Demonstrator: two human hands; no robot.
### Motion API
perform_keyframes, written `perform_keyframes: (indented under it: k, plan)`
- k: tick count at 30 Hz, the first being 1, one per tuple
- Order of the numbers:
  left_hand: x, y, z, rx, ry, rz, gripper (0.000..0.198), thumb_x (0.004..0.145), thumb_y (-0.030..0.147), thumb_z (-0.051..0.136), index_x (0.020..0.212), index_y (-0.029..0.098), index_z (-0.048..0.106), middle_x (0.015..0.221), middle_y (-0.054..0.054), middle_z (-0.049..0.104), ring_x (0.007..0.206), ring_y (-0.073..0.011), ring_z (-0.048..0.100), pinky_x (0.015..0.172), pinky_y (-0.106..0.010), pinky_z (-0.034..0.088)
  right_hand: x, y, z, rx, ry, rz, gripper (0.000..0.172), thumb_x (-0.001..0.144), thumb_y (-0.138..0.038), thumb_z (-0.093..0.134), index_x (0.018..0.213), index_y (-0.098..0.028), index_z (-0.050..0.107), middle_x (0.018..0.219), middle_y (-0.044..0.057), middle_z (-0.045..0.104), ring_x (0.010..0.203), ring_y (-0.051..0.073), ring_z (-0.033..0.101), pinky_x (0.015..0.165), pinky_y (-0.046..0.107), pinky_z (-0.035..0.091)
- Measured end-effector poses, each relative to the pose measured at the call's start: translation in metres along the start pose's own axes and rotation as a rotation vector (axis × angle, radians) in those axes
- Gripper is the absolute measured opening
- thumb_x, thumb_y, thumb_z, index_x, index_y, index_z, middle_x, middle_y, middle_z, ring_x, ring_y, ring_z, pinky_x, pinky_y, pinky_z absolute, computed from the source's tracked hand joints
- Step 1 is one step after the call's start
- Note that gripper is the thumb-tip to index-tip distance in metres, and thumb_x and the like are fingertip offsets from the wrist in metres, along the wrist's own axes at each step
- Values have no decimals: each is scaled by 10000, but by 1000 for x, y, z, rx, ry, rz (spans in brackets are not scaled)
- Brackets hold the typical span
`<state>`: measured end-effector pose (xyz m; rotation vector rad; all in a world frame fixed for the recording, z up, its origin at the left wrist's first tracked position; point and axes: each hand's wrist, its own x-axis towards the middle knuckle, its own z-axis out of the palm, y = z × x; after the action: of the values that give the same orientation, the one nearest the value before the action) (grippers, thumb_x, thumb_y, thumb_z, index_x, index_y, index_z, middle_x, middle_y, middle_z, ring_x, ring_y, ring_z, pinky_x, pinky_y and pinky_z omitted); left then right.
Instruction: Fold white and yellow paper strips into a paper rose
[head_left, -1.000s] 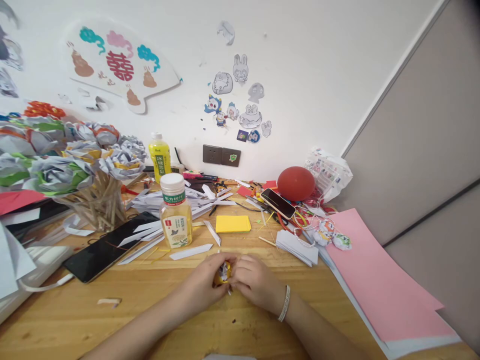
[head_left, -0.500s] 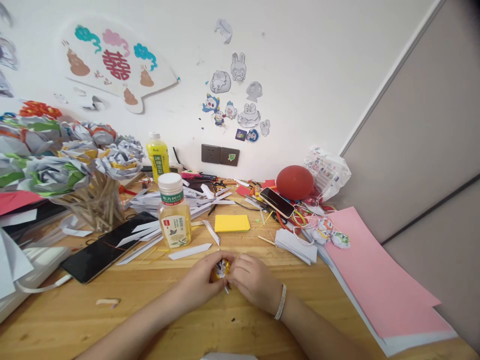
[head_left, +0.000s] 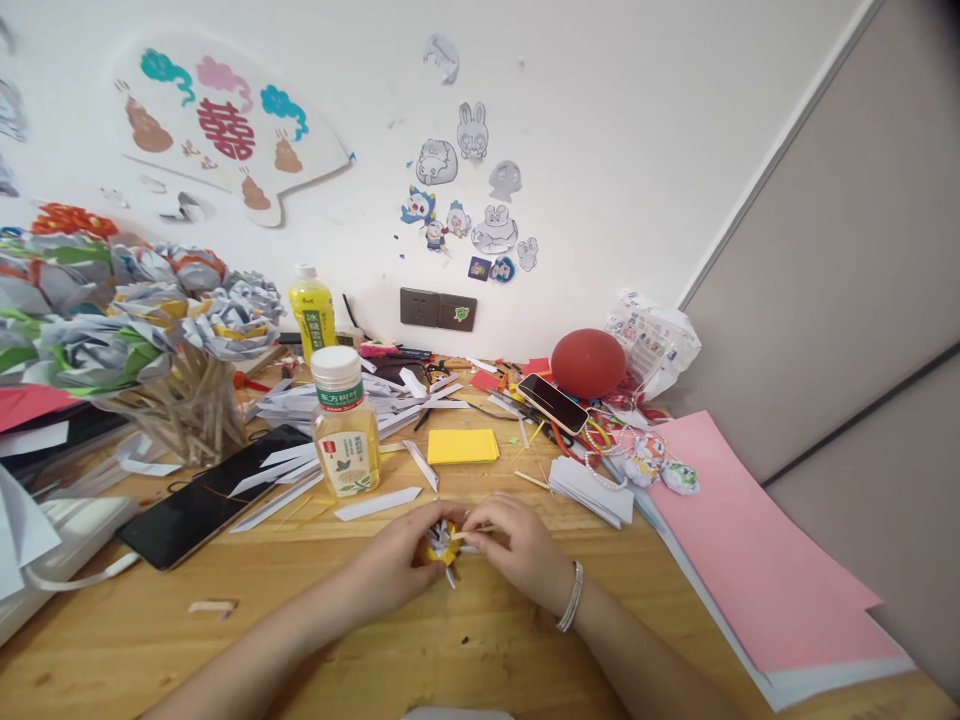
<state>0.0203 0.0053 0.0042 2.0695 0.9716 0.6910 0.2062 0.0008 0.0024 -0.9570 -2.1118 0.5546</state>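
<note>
Just above the table's middle, my left hand (head_left: 396,562) is curled round a small paper flower (head_left: 441,545), white inside with yellow outer folds. A thin white piece sticks out below the flower. My right hand (head_left: 521,552), with a bracelet (head_left: 571,597) at the wrist, pinches a thin pale-yellow strip (head_left: 466,535) between thumb and fingers. Its left end reaches the flower's right side; whether it is paper or wood I cannot tell. Behind the hands lies a stack of yellow paper (head_left: 463,446). My palms hide parts of the flower.
A drink bottle (head_left: 347,440) stands behind my left hand, near loose white paper strips (head_left: 379,503) and a dark tablet (head_left: 202,510). At left, paper flowers (head_left: 105,350) fill a container. Folded white papers (head_left: 589,490), a phone (head_left: 553,402) and pink sheets (head_left: 757,560) lie rightward.
My right hand has drawn slightly right from the flower, and the pale-yellow strip now shows in its fingers. The left hand keeps its hold. The view has shifted a little.
</note>
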Motion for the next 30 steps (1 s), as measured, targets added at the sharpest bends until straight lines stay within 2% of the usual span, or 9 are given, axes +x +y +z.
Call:
perform_keyframes:
  k: [3,6,10,12,17,19,25,30]
  plan:
    - [-1,-4,0,64,60,40,494,674,53,516,1149,187,492,1139,-86,601,1038,-223,562,889,-353,458,0,0,-7,48,78,49,55,824,-186,558,802,-191,608,795,19,644,768,162,577,710,266,425]
    - [-3,-5,-1,203,148,61,541,654,132,622,1173,188,478,1166,-116,565,1075,-274,526,907,-415,438,0,1,-10,51,137,60,59,813,-169,547,799,-192,599,780,16,632,748,158,573,696,263,429]
    - [-4,-10,0,266,154,46,549,660,121,629,1177,225,477,1123,-93,585,1030,-260,553,879,-408,454,0,2,-10,29,149,47,80,809,-141,531,803,-189,595,775,19,626,746,157,570,695,263,428]
    - [-4,-12,1,249,153,36,542,670,97,601,1180,226,470,1103,-83,599,998,-240,574,854,-377,471,0,2,-9,7,120,30,74,810,-145,536,804,-188,596,783,23,632,755,162,569,701,269,425]
    - [-3,-11,1,214,155,17,479,707,149,580,1173,199,477,1034,-81,623,843,-207,617,734,-323,507,-1,3,-2,-7,-55,-82,70,824,-179,557,766,-194,595,785,28,636,773,167,570,730,280,424]
    - [-3,-9,0,199,169,3,444,722,182,573,1158,197,491,1008,-79,635,814,-206,621,699,-315,510,-1,4,-1,-13,-69,-86,75,824,-171,556,764,-196,594,785,27,637,775,167,571,732,280,424]
    - [0,-6,1,145,180,-70,329,757,254,548,1078,183,534,987,-80,640,791,-206,613,706,-326,503,-1,9,-5,-57,63,55,61,812,-164,552,793,-192,603,779,23,636,755,166,572,689,269,424]
    - [0,-10,4,34,155,-85,377,716,200,557,1091,184,522,1002,-78,630,851,-215,605,711,-316,507,0,16,-5,-32,139,117,73,795,-139,548,795,-187,602,779,24,636,754,166,580,692,267,434]
